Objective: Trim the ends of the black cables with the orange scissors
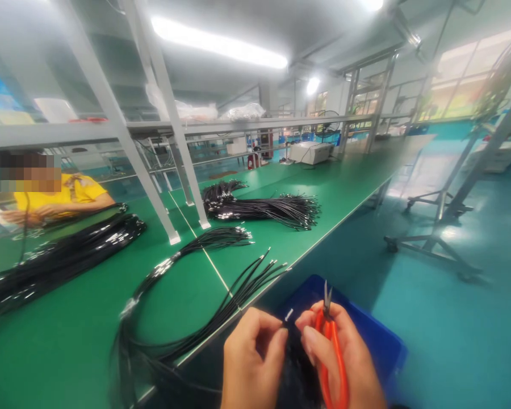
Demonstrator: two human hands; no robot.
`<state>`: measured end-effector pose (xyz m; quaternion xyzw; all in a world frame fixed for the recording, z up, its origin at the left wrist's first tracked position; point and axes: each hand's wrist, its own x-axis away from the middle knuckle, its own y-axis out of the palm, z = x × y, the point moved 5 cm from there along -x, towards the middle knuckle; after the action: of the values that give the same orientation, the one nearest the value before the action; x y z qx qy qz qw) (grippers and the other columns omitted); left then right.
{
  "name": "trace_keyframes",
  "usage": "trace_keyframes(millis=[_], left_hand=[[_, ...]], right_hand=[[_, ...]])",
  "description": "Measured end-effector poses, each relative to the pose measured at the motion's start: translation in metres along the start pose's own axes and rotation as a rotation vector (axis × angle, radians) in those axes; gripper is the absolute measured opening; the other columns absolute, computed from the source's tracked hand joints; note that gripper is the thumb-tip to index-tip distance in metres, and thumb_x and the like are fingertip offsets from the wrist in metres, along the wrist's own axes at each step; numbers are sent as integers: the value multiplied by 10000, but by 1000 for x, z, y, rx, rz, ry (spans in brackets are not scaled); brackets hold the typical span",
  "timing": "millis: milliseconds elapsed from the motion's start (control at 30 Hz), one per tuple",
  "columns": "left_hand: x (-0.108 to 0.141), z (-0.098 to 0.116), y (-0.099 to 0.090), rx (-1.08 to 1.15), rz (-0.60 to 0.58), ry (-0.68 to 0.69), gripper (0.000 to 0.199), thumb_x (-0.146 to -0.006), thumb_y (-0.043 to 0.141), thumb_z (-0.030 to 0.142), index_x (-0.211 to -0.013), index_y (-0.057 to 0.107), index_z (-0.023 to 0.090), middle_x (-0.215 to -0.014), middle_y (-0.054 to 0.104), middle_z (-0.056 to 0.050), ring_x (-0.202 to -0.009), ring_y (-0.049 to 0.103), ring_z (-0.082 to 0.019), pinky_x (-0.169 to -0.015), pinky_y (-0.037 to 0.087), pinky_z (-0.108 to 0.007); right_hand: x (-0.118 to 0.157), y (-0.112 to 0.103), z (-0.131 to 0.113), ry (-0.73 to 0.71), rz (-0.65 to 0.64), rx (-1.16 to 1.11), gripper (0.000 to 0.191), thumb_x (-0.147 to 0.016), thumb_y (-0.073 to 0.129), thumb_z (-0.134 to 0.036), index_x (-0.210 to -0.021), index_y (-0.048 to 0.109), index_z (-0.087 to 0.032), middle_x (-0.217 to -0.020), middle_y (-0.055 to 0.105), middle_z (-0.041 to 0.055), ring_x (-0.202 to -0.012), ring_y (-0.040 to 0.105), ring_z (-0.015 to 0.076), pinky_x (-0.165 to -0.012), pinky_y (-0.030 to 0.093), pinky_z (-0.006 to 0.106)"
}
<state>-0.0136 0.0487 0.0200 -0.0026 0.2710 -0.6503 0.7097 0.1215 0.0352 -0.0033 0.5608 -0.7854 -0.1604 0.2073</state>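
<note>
My left hand (255, 355) pinches the end of a black cable (286, 324), whose whitish tip points up. Close beside it on the right, my right hand (343, 352) is wrapped round orange-handled scissors (334, 358), with the slim metal blades upward and slightly apart. Its thumb and forefinger are near the cable tip. A looped bundle of black cables (128, 341) lies on the green table (196, 278) to the left, with its loose ends fanned out at the table's edge.
Beneath my hands is a blue bin (383, 341). More cable bundles (272, 210) lie farther back, and a thick pile (68, 255) at the left. Metal posts (179, 125) rise from the table. A person in yellow (83, 193) sits across it. A wheeled stand (434, 244) is at right.
</note>
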Motion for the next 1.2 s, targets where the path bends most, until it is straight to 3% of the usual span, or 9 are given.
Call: trace_keyframes(millis=[100, 200, 467, 600, 733, 800, 967, 1100, 1200], left_hand=[[6, 11, 4, -109, 113, 172, 122, -802, 542, 136, -704, 556, 207, -624, 557, 29, -536, 516, -115, -519, 417, -207], [12, 18, 10, -202, 143, 285, 141, -824, 514, 103, -736, 542, 210, -634, 553, 17, -557, 511, -128, -530, 399, -229], [14, 22, 11, -358, 142, 348, 166, -835, 512, 104, -711, 516, 214, -640, 585, -10, -574, 542, -151, -557, 405, -254], [9, 13, 22, -350, -19, 185, 158, -811, 527, 121, -682, 542, 212, -644, 595, -4, -570, 564, -144, -547, 416, -238], [-2, -6, 40, -514, -354, -1, 95, -780, 624, 200, -700, 616, 252, -712, 664, 41, -658, 620, -143, -594, 430, -217], [-12, -20, 31, -683, -365, -83, 77, -821, 600, 246, -756, 639, 260, -798, 680, 26, -760, 628, -167, -666, 437, -237], [-29, -57, -23, -977, -158, -297, 109, -824, 551, 131, -905, 624, 138, -962, 628, -146, -955, 559, -317, -781, 404, -401], [-31, -75, -48, -988, -192, -371, 39, -823, 578, 170, -803, 608, 185, -880, 635, -72, -884, 585, -257, -722, 413, -342], [-39, -83, -60, -932, -188, -436, 161, -889, 507, 282, -789, 599, 195, -849, 633, -50, -819, 601, -223, -690, 427, -336]], right_hand=[[-4, -7, 2, 30, -40, -31, 425, -594, 837, -326, -886, 548, -221, -739, 691, -4, -708, 605, 145, -646, 467, 238], [-5, -10, 4, 63, -37, -58, 445, -588, 843, -335, -891, 539, -219, -734, 683, -10, -655, 589, 125, -587, 458, 212], [-4, -1, 1, 39, 9, -79, 368, -630, 811, -336, -854, 542, -224, -661, 640, -38, -538, 522, 96, -507, 419, 191], [-8, -7, -8, -17, 70, -38, 356, -625, 809, -335, -854, 556, -232, -657, 623, -50, -531, 489, 89, -506, 412, 183], [-17, -25, -27, -59, 192, 26, 475, -464, 871, -338, -823, 579, -232, -639, 609, -61, -537, 476, 83, -491, 404, 158], [-22, -33, -34, -40, 202, 71, 497, -398, 884, -328, -785, 589, -227, -597, 600, -56, -519, 469, 88, -468, 397, 163], [-27, -40, -38, -47, 179, 88, 434, -428, 865, -317, -757, 597, -224, -559, 587, -50, -489, 449, 88, -442, 379, 172], [-26, -33, -30, -20, 157, 100, 429, -452, 858, -307, -782, 598, -219, -570, 599, -34, -490, 456, 105, -442, 383, 203], [-25, -28, -26, -10, 148, 120, 442, -451, 856, -329, -791, 598, -214, -572, 609, -19, -477, 447, 113, -426, 372, 220]])
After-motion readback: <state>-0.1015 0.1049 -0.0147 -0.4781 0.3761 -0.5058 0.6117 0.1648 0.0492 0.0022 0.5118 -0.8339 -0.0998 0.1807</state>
